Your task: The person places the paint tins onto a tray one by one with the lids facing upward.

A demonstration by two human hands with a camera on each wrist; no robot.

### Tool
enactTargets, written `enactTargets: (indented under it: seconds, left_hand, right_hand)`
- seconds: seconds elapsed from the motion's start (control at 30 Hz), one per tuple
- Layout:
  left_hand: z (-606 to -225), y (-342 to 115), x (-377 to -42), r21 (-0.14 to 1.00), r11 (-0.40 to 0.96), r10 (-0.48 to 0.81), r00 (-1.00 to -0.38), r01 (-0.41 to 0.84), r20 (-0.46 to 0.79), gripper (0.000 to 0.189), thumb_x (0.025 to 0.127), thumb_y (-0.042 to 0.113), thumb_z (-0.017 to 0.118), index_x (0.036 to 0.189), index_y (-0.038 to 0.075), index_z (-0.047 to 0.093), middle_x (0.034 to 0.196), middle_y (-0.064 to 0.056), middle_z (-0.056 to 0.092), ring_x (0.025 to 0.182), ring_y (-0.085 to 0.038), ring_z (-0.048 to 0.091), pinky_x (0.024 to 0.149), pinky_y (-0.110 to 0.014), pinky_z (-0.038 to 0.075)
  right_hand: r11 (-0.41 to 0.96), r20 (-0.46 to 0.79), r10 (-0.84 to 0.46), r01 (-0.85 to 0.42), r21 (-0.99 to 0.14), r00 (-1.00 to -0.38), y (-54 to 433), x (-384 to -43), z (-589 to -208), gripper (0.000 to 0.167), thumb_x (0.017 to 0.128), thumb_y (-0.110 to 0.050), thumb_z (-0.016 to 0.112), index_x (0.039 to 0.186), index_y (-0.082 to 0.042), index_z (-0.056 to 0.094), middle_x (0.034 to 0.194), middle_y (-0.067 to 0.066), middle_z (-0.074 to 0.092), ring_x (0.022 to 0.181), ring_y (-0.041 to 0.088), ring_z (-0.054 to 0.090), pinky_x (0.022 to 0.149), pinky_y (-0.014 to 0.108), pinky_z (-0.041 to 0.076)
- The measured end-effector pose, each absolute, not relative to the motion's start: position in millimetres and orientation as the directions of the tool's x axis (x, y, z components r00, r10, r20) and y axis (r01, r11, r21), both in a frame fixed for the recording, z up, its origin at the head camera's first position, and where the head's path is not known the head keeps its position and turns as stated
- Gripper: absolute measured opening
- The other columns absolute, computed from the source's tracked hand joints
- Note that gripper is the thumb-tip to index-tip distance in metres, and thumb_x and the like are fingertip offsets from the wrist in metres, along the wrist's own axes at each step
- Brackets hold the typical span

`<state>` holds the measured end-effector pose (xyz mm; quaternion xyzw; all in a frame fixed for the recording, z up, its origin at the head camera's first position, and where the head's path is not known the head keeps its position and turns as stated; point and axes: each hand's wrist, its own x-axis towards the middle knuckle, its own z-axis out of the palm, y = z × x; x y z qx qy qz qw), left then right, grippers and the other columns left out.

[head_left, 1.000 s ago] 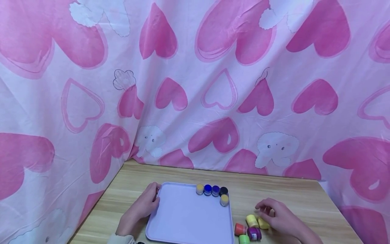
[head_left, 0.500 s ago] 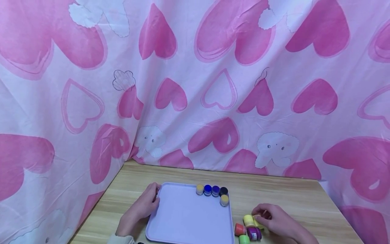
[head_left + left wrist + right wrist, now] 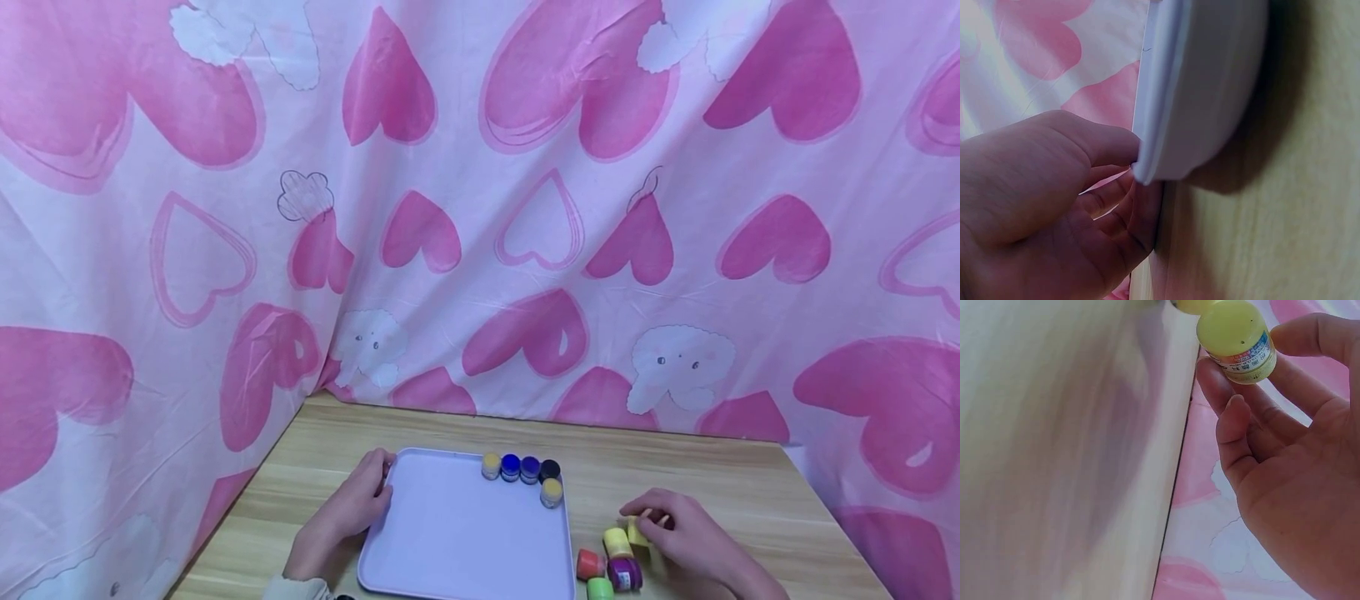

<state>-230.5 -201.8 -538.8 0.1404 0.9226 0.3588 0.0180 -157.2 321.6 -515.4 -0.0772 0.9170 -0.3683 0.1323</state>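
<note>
My left hand (image 3: 357,500) grips the left rim of a pale lilac tray (image 3: 457,533); in the left wrist view the thumb lies on the rim, with curled fingers at its outer side. On the right, my right hand (image 3: 693,533) pinches a small yellow paint jar (image 3: 1232,337) between thumb and fingers, its printed label showing in the right wrist view. Close beside it are another yellow paint jar (image 3: 617,542), a purple jar (image 3: 625,574), an orange-red jar (image 3: 589,564) and a green jar (image 3: 599,588).
Along the tray's far right corner stand an ochre jar (image 3: 491,466), two blue jars, a black jar (image 3: 550,470) and a second ochre jar (image 3: 551,492). A pink heart-patterned curtain (image 3: 465,325) borders the wooden table (image 3: 720,475) at the back and left.
My right hand moved in toward the yellow jars, took one and raised it slightly away from the group. The left hand and the tray stay in place.
</note>
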Motion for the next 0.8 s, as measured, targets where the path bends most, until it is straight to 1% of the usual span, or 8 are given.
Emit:
enactTargets:
  seconds: [0.1,0.17,0.27,0.4,0.57,0.67,0.8]
  left_hand:
    - [-538.5,-202.3,-229.9,0.665,0.701,0.277,-0.957,0.258,0.080,0.035,0.101,-0.004,0.067,0.134,-0.004,0.056,0.125,-0.013,0.060,0.117,-0.024,0.060,0.108,-0.051,0.055]
    - [-538.3,-202.4,-229.6,0.664,0.701,0.278,-0.957,0.262,0.083,0.035,0.101,-0.004,0.067,0.134,-0.004,0.056,0.124,-0.013,0.060,0.116,-0.023,0.060,0.107,-0.051,0.055]
    - [-538.5,-202.6,-230.0,0.665,0.700,0.278,-0.957,0.259,0.079,0.036,0.100,-0.003,0.067,0.134,-0.003,0.056,0.123,-0.012,0.060,0.115,-0.023,0.060,0.106,-0.051,0.055]
    - [-538.7,-202.8,-230.6,0.668,0.702,0.278,-0.959,0.248,0.063,0.036,0.101,-0.002,0.067,0.135,-0.003,0.055,0.124,-0.012,0.060,0.116,-0.022,0.059,0.106,-0.050,0.055]
    - [-538.0,-203.0,-230.9,0.668,0.708,0.272,-0.961,0.229,0.041,0.037,0.102,-0.001,0.066,0.137,-0.002,0.055,0.126,-0.011,0.059,0.115,-0.021,0.058,0.105,-0.048,0.055]
    - [-537.0,-203.0,-230.8,0.670,0.709,0.268,-0.963,0.222,0.035,0.037,0.103,0.000,0.067,0.138,-0.001,0.055,0.126,-0.011,0.059,0.115,-0.021,0.058,0.104,-0.048,0.056]
    - [-536.6,-202.9,-230.3,0.672,0.705,0.270,-0.962,0.228,0.043,0.037,0.102,-0.001,0.067,0.137,-0.001,0.055,0.126,-0.011,0.059,0.115,-0.021,0.058,0.104,-0.048,0.055]
  right_hand:
    - [0.734,-0.133,-0.256,-0.103,-0.672,-0.957,318.5,-158.1,-510.9,0.024,0.104,-0.019,0.066,0.125,-0.020,0.079,0.121,0.004,0.075,0.089,0.008,0.063,0.072,0.021,0.056]
    - [0.729,-0.113,-0.272,-0.128,-0.673,-0.956,315.0,-158.7,-507.6,0.025,0.105,-0.019,0.065,0.126,-0.020,0.079,0.123,0.005,0.075,0.088,0.006,0.062,0.073,0.022,0.056]
    - [0.717,-0.086,-0.291,-0.158,-0.679,-0.953,307.4,-160.3,-502.9,0.025,0.107,-0.020,0.064,0.127,-0.021,0.079,0.125,0.005,0.076,0.089,0.006,0.062,0.074,0.021,0.056]
    - [0.699,-0.039,-0.311,-0.201,-0.687,-0.950,295.5,-162.8,-496.6,0.024,0.107,-0.022,0.066,0.127,-0.021,0.079,0.123,0.004,0.076,0.091,0.006,0.062,0.076,0.021,0.057]
    - [0.678,-0.013,-0.329,-0.226,-0.699,-0.944,278.3,-165.3,-489.3,0.024,0.107,-0.033,0.068,0.126,-0.022,0.079,0.115,-0.005,0.074,0.091,0.006,0.064,0.075,0.021,0.058]
    - [0.671,0.028,-0.343,-0.266,-0.692,-0.939,268.4,-166.8,-486.9,0.026,0.107,-0.037,0.069,0.124,-0.021,0.079,0.113,-0.007,0.073,0.091,0.005,0.065,0.076,0.022,0.059]
    - [0.665,0.066,-0.360,-0.306,-0.681,-0.931,257.6,-171.8,-485.3,0.029,0.106,-0.038,0.070,0.125,-0.018,0.078,0.114,-0.005,0.073,0.089,0.004,0.066,0.075,0.023,0.060]
